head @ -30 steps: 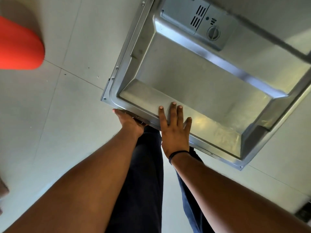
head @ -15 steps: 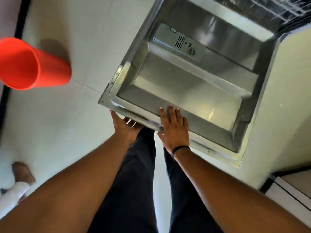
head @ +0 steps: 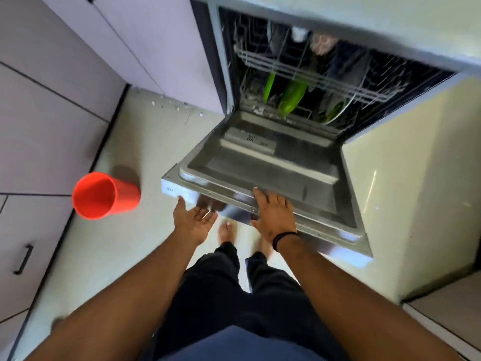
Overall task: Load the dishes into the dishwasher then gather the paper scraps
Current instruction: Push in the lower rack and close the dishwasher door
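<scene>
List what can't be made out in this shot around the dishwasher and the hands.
- Left hand, head view: fingertips smeared by motion blur, so contact with the door is unclear.
- Upper rack: contents are dim and blurred; only pale shapes show.
- Lower rack: green dishes half hidden behind the rack wires.
- White bits on the floor: too small to tell if they are paper.
- Right foot: hidden under the right hand.

Brushed steel, plastic and wire

The dishwasher door [head: 273, 165] is dull brushed metal; the orange cup [head: 104, 195] at left smooth matt plastic; far racks [head: 299, 71] coated wire; floor [head: 135, 157] glossy tile.
</scene>
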### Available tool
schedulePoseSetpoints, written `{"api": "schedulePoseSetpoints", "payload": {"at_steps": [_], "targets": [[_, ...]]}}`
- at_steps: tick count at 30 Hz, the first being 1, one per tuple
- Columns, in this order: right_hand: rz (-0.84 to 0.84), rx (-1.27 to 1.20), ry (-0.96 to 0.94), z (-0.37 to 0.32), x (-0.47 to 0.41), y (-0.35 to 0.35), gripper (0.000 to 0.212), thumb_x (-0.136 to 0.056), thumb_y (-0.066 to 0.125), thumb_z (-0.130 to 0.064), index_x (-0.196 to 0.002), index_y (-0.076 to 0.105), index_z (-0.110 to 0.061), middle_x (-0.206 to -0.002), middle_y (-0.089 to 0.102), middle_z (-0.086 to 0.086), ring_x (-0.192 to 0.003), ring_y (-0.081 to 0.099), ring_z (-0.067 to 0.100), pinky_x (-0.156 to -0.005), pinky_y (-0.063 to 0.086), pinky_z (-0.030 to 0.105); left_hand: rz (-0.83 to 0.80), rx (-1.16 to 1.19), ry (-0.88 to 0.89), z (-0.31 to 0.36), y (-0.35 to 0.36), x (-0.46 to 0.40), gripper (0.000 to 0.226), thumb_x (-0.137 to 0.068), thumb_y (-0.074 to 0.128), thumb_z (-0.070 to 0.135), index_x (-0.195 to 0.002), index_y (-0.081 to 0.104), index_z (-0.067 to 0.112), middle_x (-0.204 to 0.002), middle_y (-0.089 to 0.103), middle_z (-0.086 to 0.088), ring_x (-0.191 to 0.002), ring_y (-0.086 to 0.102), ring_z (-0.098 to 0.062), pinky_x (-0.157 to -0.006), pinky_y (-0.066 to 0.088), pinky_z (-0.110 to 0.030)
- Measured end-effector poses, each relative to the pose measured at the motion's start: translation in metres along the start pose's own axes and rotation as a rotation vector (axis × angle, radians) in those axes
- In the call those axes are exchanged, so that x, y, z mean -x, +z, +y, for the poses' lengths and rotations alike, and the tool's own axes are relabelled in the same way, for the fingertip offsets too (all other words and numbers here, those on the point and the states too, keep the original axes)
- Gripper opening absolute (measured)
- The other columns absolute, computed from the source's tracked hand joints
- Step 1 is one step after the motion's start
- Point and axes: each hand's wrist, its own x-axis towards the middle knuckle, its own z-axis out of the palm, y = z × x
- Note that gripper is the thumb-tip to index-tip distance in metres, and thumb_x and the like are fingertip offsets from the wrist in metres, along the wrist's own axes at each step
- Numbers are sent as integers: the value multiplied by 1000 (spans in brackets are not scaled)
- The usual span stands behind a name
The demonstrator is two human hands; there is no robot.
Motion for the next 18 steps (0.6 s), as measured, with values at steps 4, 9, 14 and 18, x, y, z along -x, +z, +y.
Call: {"api": "schedulePoseSetpoints", "payload": {"at_steps": [4,9,14,18], "targets": [[56,21,-74,9,1,-54,83,-84,68,-30,-155,26,-28,-146,41,8,-131,43,33,-112,33,46,5,17,19,7,42,33,74,-104,40,56,-152,37,0,-158,39,-15,-143,42,-36,-118,36,-47],[96,47,-69,10,-11,-110,84,-84,67,-32,-156,25,-28,-154,33,15,-141,32,36,-119,24,49,-21,-86,40,29,89,55,60,-103,53,44,-143,47,-1,-135,56,-15,-127,56,-32,-109,47,-41],[161,32,-116,-1,-37,-159,78,-81,71,-39,-150,36,-28,-151,36,9,-138,35,32,-115,29,47,-16,-246,90,52,131,61,48,-96,70,33,-128,60,-1,-107,66,-16,-103,69,-31,-73,60,-34],[217,-11,-101,-1,-61,-187,84,-76,75,-50,-149,40,-27,-150,36,10,-139,33,31,-115,33,48,-34,-336,73,69,156,65,35,-96,69,19,-124,64,-1,-109,71,-20,-96,73,-34,-67,61,-35]]}}
